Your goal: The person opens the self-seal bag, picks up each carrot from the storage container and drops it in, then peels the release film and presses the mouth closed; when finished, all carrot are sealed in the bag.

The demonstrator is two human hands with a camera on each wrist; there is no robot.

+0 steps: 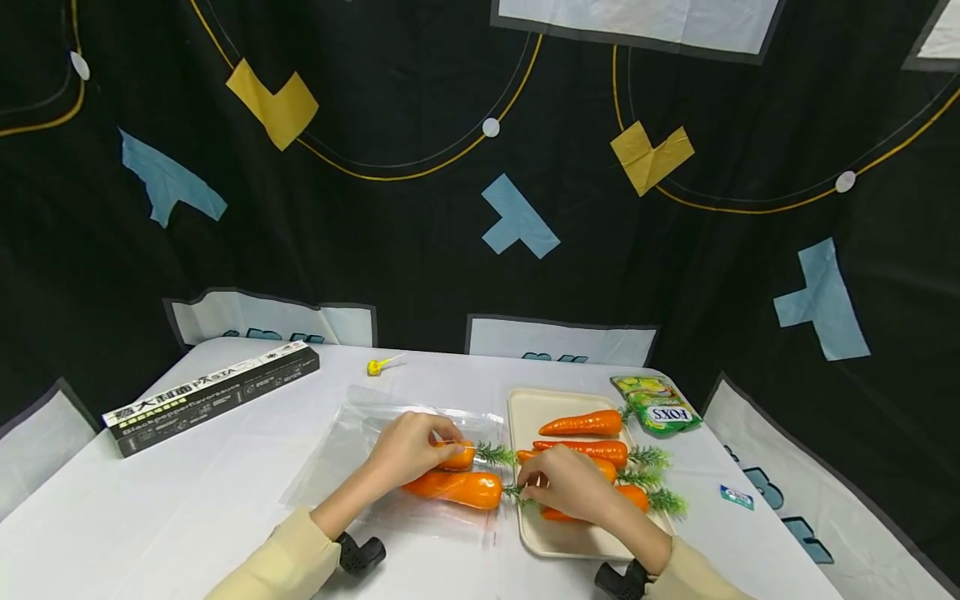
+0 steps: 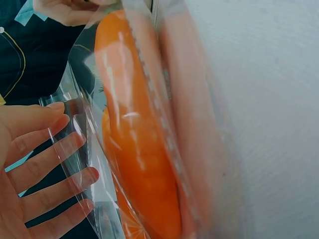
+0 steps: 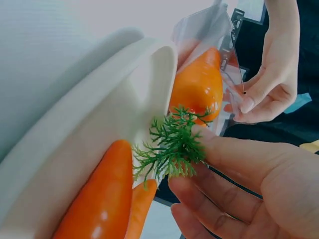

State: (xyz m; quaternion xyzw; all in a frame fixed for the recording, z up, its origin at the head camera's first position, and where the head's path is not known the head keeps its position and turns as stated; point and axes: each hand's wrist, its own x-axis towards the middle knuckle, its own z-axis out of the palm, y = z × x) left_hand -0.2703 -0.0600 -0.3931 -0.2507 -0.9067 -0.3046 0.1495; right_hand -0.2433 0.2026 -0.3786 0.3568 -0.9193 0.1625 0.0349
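Note:
A clear plastic zip bag (image 1: 330, 454) lies on the table with two orange toy carrots in it, the nearer carrot (image 1: 468, 490) and the farther carrot (image 1: 454, 458). Their green leaves point out of its mouth toward the tray. My left hand (image 1: 414, 446) pinches the bag's upper edge between thumb and forefinger, the other fingers spread along the film. With thumb and fingers, my right hand (image 1: 564, 485) pinches the leaves (image 3: 174, 144) of the nearer carrot, beside the tray's left rim. Several more carrots (image 1: 581, 423) lie on the cream tray (image 1: 525, 408), partly hidden by the right hand.
A long black pasta box (image 1: 213, 396) stands at the back left, with a small yellow lollipop (image 1: 375, 367) right of it. Behind the tray's right corner lies a green FOX'S packet (image 1: 660, 407). A small blue-green packet (image 1: 737, 497) sits near the right edge.

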